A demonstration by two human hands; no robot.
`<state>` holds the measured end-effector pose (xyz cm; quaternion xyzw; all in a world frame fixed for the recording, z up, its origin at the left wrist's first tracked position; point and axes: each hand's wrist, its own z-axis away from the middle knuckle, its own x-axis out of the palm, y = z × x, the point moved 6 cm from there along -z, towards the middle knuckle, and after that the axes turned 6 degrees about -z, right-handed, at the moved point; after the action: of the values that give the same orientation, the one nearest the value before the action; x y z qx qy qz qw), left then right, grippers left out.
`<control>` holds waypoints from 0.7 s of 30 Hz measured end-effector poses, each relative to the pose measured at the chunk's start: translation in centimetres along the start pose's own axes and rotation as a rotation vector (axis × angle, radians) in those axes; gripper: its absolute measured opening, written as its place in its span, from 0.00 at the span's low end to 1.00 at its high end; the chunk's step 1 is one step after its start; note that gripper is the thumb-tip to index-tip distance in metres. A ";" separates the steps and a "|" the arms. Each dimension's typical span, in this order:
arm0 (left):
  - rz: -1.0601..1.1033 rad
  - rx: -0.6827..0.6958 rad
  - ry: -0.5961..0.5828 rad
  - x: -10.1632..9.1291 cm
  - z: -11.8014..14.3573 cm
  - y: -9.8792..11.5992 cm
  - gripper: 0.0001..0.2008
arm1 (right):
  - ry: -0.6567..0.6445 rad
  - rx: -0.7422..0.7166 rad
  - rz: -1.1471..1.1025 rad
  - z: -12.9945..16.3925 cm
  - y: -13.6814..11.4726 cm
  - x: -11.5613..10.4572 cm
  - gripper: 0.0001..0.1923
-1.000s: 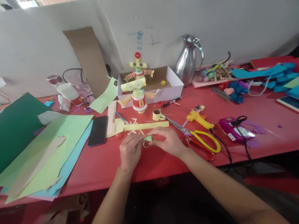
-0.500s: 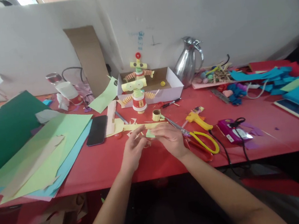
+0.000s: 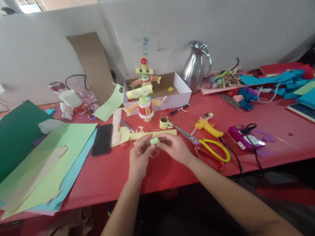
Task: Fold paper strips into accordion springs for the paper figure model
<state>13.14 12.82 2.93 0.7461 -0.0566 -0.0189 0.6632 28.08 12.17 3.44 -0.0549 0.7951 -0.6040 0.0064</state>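
Observation:
Between the fingertips of both hands sits a small pale green paper roll, held just above the red table. My left hand pinches its left end, and my right hand grips the right end. Below the fingers lies a thin pale ring. Beyond the hands are a long yellow paper strip and a short yellow paper tube standing upright. A paper-cup figure with folded-paper arms stands farther back, in front of a second figure with a red top.
To the right lie yellow-handled scissors, a yellow glue gun and a purple box with cables. A black phone and stacked coloured paper are on the left. Behind stand a cardboard box and a steel jug.
My right hand has turned, its fingers drawing back so that more of the green paper roll shows. The roll is now level between both hands. The whole view has shifted slightly.

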 end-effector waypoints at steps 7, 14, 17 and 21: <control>-0.140 0.040 0.064 -0.4 0.3 0.4 0.16 | 0.060 -0.164 0.174 0.3 -1.7 -0.4 0.09; -0.340 0.142 0.250 -0.8 1.1 0.9 0.05 | 0.103 -0.196 0.241 0.7 -1.5 0.0 0.06; -0.226 0.084 0.242 -0.7 0.6 0.5 0.07 | 0.111 -0.071 0.098 0.1 -1.0 -0.1 0.10; 0.205 -0.054 -0.154 0.9 -0.4 0.5 0.19 | -0.027 0.044 -0.216 -0.7 -1.0 0.3 0.10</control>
<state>14.09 13.03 3.55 0.7146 -0.1827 -0.0098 0.6751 27.80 12.51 4.64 -0.1483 0.7708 -0.6178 -0.0470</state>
